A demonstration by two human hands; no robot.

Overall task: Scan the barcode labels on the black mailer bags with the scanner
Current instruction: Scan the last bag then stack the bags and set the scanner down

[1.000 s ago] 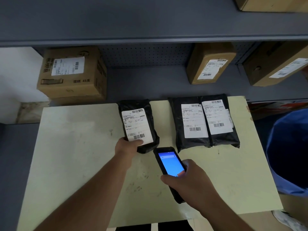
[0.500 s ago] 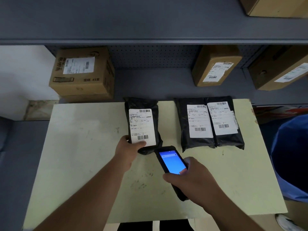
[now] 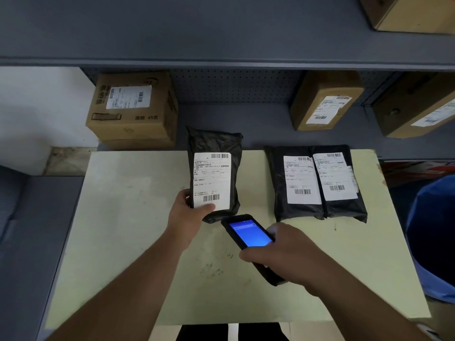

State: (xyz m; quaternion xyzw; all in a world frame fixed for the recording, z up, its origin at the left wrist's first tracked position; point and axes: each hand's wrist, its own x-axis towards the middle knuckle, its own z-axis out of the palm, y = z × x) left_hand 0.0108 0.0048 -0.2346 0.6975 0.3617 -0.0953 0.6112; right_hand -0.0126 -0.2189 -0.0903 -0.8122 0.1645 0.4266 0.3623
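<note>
My left hand (image 3: 188, 212) grips the lower left corner of a black mailer bag (image 3: 213, 143), tipped up off the pale table (image 3: 128, 217) with its white barcode label (image 3: 211, 180) facing me. My right hand (image 3: 290, 257) holds a black handheld scanner (image 3: 248, 233) with a lit blue screen, its top end just below the bag's bottom edge. Two more black mailer bags (image 3: 298, 210) (image 3: 344, 209) lie flat side by side on the table to the right, labels up and overlapping slightly.
Cardboard boxes stand on the grey shelf behind the table: one at the left (image 3: 134, 112), one at the centre right (image 3: 325, 99), another at the far right (image 3: 416, 104). A blue bin (image 3: 433, 237) sits beside the table's right edge.
My left hand has raised the black mailer bag more upright, so its top now stands above the table's far edge. The scanner has stayed just below it.
</note>
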